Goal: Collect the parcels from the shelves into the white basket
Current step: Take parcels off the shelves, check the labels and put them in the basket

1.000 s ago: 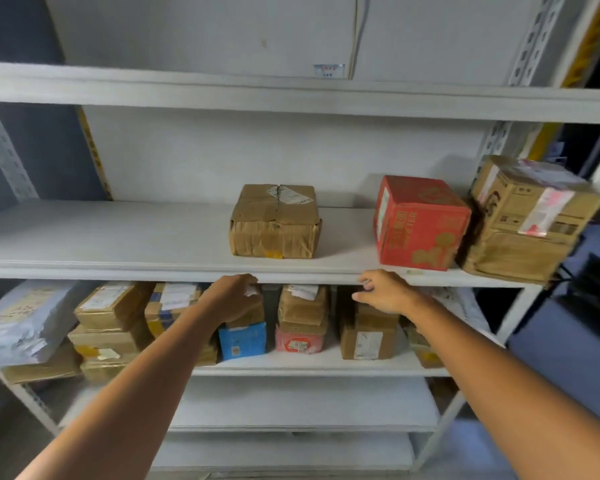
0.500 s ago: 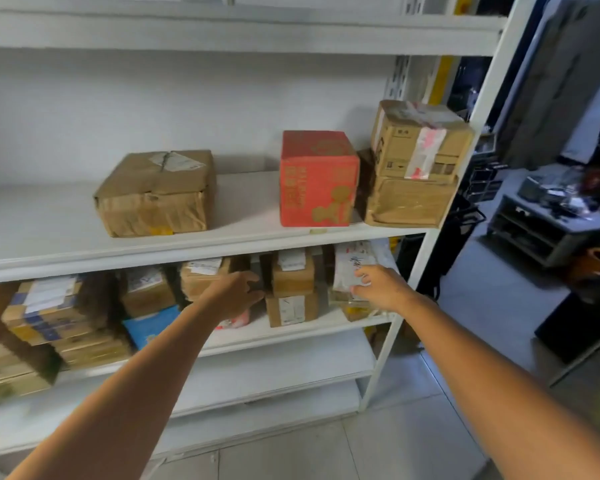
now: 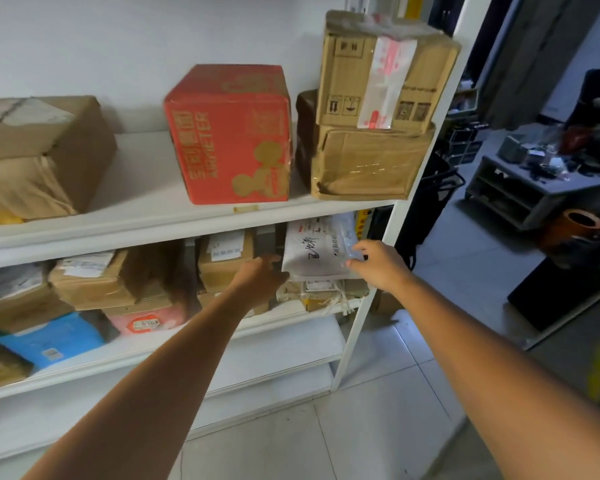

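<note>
A white plastic mailer bag (image 3: 316,251) with black writing lies on top of a pile at the right end of the lower shelf. My right hand (image 3: 378,265) pinches its right edge. My left hand (image 3: 260,278) reaches in at its left edge with the fingers extended, touching or just short of it. Other parcels stand around: a red box (image 3: 229,133) and two stacked brown boxes (image 3: 378,71) on the upper shelf, and a brown box (image 3: 222,261) just left of the mailer. The white basket is not in view.
The white shelf unit's right post (image 3: 371,296) stands just beside my right hand. More parcels fill the lower shelf to the left, among them a blue one (image 3: 49,337) and a pink one (image 3: 146,320). A grey low table (image 3: 534,199) with clutter stands on the tiled floor to the right.
My view has swung right and closer to the shelf's right end. Both hands moved right along the lower shelf, from the brown boxes to the white mailer bag.
</note>
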Demonstrator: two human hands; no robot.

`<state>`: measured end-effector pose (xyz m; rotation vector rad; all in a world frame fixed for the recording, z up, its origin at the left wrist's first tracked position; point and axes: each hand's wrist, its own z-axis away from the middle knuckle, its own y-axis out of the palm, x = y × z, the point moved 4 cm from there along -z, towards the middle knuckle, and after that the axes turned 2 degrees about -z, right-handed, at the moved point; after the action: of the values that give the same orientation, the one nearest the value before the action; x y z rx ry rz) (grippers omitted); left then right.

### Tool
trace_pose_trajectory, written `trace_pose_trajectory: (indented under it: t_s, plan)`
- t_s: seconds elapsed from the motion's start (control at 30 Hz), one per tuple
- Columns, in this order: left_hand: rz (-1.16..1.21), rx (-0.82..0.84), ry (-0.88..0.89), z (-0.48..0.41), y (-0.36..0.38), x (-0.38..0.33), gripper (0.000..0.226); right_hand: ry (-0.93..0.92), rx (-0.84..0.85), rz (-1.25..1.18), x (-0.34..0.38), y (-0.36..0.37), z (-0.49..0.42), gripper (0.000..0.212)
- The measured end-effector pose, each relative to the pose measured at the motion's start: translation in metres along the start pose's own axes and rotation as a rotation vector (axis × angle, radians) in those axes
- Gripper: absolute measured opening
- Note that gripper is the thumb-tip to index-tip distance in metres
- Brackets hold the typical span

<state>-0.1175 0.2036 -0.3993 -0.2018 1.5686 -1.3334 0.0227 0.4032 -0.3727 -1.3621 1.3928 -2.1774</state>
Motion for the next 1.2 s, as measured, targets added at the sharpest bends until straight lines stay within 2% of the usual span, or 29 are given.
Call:
trace_pose_trajectory:
  t_s: [0.2,0.3,0.4,0.5,0.67,0.83,0.97,1.2]
  plan:
    - [0.082,-0.009,0.049,-0.061,0.035,-0.006,0.055,0.054,-0.031,-0.019,-0.018,0.022,-0.042,0.054]
    - [0.152,-0.007,0.046,-0.083,0.045,-0.007,0.050,0.099,-0.041,-0.069,-0.027,0.035,-0.056,0.051]
    - [0.224,0.013,0.029,-0.097,0.052,-0.008,0.048,0.163,-0.037,-0.174,-0.034,0.043,-0.067,0.059]
    - [0.310,0.042,-0.017,-0.105,0.058,-0.006,0.056,0.192,0.022,-0.356,-0.037,0.047,-0.071,0.061]
    - [0.454,0.023,-0.058,-0.110,0.060,0.000,0.077,0.180,0.005,-0.441,-0.030,0.050,-0.070,0.063]
    - [0.537,0.018,-0.045,-0.101,0.057,0.006,0.098,0.155,-0.095,-0.477,-0.021,0.054,-0.053,0.062]
    - [0.579,0.022,-0.038,-0.079,0.053,0.009,0.098,0.130,-0.172,-0.468,-0.011,0.051,-0.023,0.052]
    - [0.621,0.021,-0.016,-0.010,0.029,0.000,0.095,0.079,-0.180,-0.503,0.016,0.035,0.052,0.051]
